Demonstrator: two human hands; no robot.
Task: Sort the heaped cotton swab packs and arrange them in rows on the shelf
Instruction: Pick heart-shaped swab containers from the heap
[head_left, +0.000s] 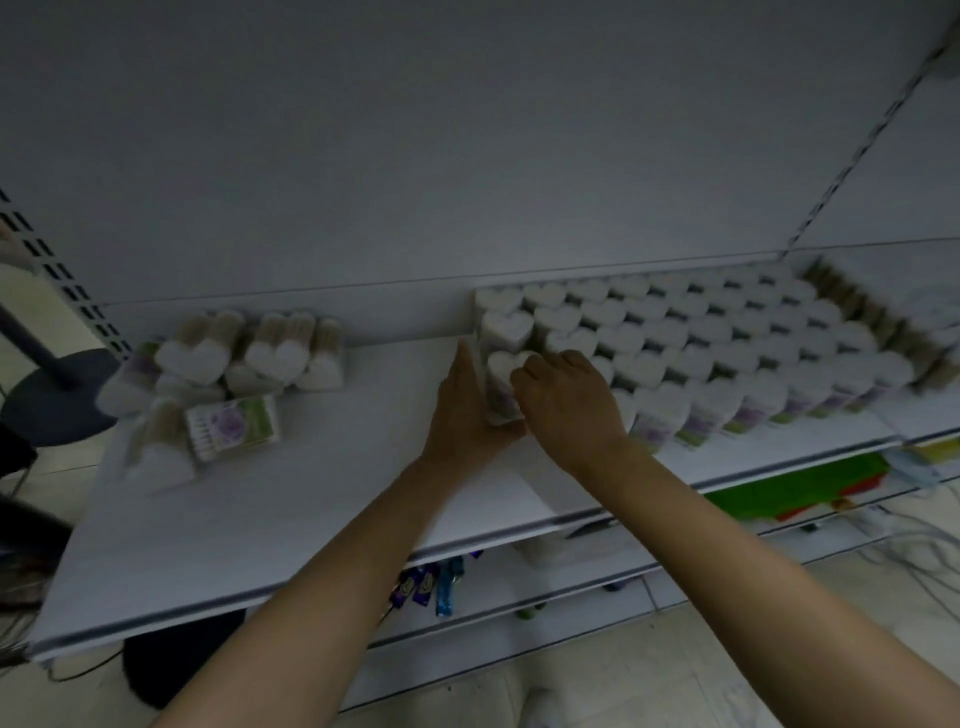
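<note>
Flanking a heart-shaped swab pack (500, 387), left grip (462, 410) presses flat, right grip (566, 410) curls round it.

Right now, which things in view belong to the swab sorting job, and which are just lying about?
Job: held pack, pressed by the left hand and gripped by the right hand; heaped packs; arranged rows; shelf.
Lying about: purple and blue packets and green packaging on lower shelves; cables; stool.
</note>
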